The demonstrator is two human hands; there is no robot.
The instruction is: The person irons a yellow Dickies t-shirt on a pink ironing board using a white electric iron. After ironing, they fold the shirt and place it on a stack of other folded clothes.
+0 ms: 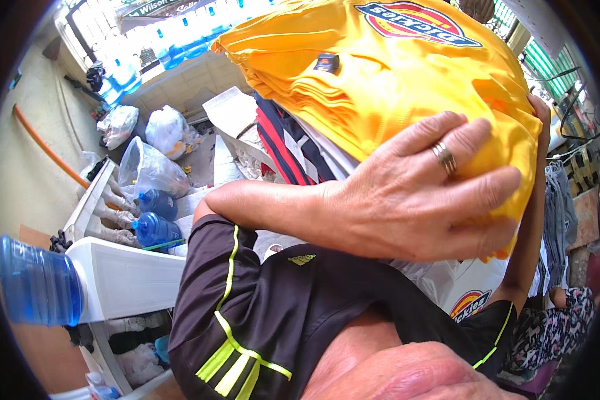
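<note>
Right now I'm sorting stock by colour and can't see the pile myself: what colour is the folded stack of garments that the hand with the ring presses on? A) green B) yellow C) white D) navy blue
B: the left hand, ring on one finger, lies flat on a yellow stack of folded garments; darker navy and red clothes lie beneath and behind it.

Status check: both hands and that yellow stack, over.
Left hand flat on yellow shirt stack. Right hand only fingertips visible behind stack. Nothing blocking.
</note>
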